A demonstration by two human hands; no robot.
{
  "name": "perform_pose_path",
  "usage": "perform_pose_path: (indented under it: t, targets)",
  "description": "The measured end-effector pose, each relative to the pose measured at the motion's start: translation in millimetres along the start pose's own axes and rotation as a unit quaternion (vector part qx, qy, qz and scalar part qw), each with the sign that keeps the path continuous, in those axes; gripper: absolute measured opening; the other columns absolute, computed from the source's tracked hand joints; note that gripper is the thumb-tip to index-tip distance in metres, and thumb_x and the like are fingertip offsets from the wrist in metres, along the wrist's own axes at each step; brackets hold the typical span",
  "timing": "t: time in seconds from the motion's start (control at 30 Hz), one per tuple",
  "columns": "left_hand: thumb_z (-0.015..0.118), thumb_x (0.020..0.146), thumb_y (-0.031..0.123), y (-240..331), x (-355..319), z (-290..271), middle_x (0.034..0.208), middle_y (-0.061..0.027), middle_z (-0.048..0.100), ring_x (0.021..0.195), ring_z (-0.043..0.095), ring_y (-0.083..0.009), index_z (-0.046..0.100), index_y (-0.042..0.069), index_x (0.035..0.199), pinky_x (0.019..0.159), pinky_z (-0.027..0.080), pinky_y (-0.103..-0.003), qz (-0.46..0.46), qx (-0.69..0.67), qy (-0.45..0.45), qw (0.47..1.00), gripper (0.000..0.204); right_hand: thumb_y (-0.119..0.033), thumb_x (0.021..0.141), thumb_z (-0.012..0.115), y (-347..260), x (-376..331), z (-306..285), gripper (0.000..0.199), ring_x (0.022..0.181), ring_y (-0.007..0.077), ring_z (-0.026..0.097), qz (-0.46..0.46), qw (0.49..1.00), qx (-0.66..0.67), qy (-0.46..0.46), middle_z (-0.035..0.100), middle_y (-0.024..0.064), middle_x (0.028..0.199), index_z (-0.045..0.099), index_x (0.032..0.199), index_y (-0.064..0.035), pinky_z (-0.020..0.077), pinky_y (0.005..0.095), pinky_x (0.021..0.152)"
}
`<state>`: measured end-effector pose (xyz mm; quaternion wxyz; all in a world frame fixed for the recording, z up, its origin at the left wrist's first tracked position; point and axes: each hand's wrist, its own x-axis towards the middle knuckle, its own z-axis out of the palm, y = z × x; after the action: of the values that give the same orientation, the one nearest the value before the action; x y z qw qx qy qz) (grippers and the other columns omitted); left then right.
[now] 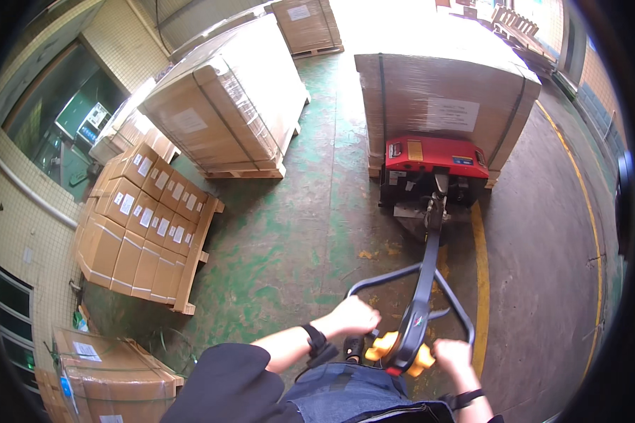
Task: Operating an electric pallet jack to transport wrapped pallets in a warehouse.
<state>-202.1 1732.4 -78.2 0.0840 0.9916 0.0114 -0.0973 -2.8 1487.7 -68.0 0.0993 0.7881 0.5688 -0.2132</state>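
An electric pallet truck with a red cover (434, 156) stands ahead of me, close against a large wrapped carton (441, 95) on a wooden pallet. Its dark tiller arm (425, 282) slopes back toward my body and ends in a looped handle with yellow controls (381, 345). My left hand (358, 315) is closed around the left side of the handle. On the right side, my right hand (452, 354) is also closed on it, its fingers partly hidden. The truck's forks are out of sight.
Left of the truck stands another strapped carton (212, 106) on a pallet. Stacked brown boxes (144, 218) sit on a pallet by the tiled wall (21, 211). Near me at lower left is a strapped box (113, 374). A yellow floor line (481, 296) runs beside the truck.
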Motion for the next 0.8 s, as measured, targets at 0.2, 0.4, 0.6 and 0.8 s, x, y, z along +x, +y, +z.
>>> perform_pose_path:
  t: [0.2,0.4,0.6,0.8]
  targets:
    - [0.051,0.081,0.026,5.8,6.3,29.2,0.073,-0.0121,0.065,0.069,0.064,-0.0298,0.063,0.014,0.074,0.059,0.049,-0.046,-0.032,-0.175,-0.074,0.981,0.018,-0.023,0.078,0.054,20.0,9.7,14.9,0.014,0.074,0.0268,0.067,-0.072,0.984,0.045,-0.156,0.067,0.0068,0.075,0.063,0.079,-0.0131,0.0516,0.0406,0.062]
    - [0.051,0.078,0.017,-49.1,82.6,-135.5,0.066,-0.0072,0.059,0.062,0.061,-0.0272,0.056,0.012,0.079,0.051,0.048,-0.037,-0.073,-0.079,0.241,0.965,0.007,-0.026,0.080,0.051,55.7,41.0,-153.9,0.020,0.064,0.0243,0.064,0.073,0.921,0.260,0.279,0.063,0.0071,0.067,0.066,0.072,-0.0152,0.0492,0.0380,0.056]
    - [0.054,0.077,0.020,-0.7,3.8,3.8,0.056,-0.0040,0.056,0.055,0.061,-0.0228,0.056,0.013,0.068,0.046,0.047,-0.037,0.072,-0.030,0.085,0.993,0.012,-0.027,0.076,0.052,8.5,5.1,5.4,0.020,0.076,0.0261,0.067,0.048,0.997,0.032,-0.045,0.068,0.0052,0.081,0.070,0.078,-0.0169,0.0526,0.0398,0.063]
    - [0.028,0.091,0.051,14.4,9.9,29.3,0.094,-0.0119,0.067,0.090,0.061,-0.0328,0.067,0.010,0.095,0.082,0.047,-0.039,-0.102,-0.240,-0.325,0.909,0.057,-0.040,0.089,0.029,4.6,11.4,41.1,0.048,0.080,0.0239,0.065,0.053,0.925,0.219,-0.306,0.069,0.0068,0.080,0.069,0.090,-0.0146,0.0473,0.0359,0.080]
